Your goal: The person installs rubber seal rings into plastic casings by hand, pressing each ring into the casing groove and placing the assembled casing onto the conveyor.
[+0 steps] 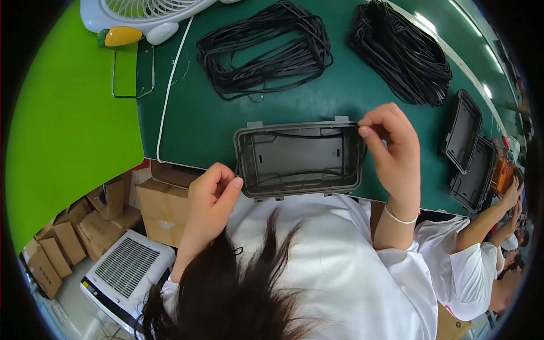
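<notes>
A grey plastic box (297, 153), its open side facing up, sits at the table's front edge. A thin black rubber cord (317, 171) lies loosely in a loop inside it and comes out past the right rim. My right hand (394, 150) pinches this cord at the box's upper right corner, thumb against forefinger. At the lower left corner, my left hand (214, 198) is closed in a pinch on the cord where it meets the rim. The fingertips partly hide the cord at both ends.
Two bundles of black cord, a left coil (266, 48) and a right coil (399, 54), lie on the green table (198, 130). More grey boxes (467, 150) stand at the right, near another person's hand (513, 192). A white fan (147, 14) is at the upper left.
</notes>
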Action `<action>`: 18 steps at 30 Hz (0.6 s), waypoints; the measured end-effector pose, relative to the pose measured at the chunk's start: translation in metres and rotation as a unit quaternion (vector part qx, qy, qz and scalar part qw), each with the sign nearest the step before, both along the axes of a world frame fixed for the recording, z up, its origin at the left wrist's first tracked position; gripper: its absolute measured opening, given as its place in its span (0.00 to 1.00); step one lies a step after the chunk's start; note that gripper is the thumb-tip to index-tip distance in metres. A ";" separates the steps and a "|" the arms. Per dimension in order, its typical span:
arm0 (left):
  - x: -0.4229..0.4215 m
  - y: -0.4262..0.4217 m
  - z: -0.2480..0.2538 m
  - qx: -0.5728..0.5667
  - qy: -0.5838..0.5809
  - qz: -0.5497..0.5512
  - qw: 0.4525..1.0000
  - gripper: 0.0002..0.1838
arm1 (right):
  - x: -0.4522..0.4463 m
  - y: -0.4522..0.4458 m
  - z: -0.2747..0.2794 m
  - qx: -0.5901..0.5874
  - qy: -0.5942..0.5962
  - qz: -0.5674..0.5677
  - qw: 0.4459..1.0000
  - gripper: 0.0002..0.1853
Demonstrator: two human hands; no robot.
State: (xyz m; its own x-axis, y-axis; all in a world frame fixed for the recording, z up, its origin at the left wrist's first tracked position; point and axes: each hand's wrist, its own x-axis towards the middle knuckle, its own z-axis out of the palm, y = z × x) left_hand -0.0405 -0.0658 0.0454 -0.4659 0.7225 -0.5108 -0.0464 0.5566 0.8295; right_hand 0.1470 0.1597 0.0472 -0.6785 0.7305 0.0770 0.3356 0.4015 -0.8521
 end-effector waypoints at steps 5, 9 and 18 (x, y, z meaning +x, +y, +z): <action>0.003 -0.008 0.002 -0.010 -0.029 -0.036 0.999 0.09 | -0.006 -0.001 -0.011 -0.036 -0.011 -0.017 0.999 0.04; 0.004 -0.007 0.000 -0.047 -0.040 -0.043 0.997 0.13 | -0.006 -0.002 -0.021 -0.181 0.030 -0.071 0.981 0.03; 0.003 -0.003 0.007 -0.028 -0.073 -0.060 0.995 0.16 | -0.004 -0.007 -0.036 -0.149 0.011 -0.071 0.986 0.09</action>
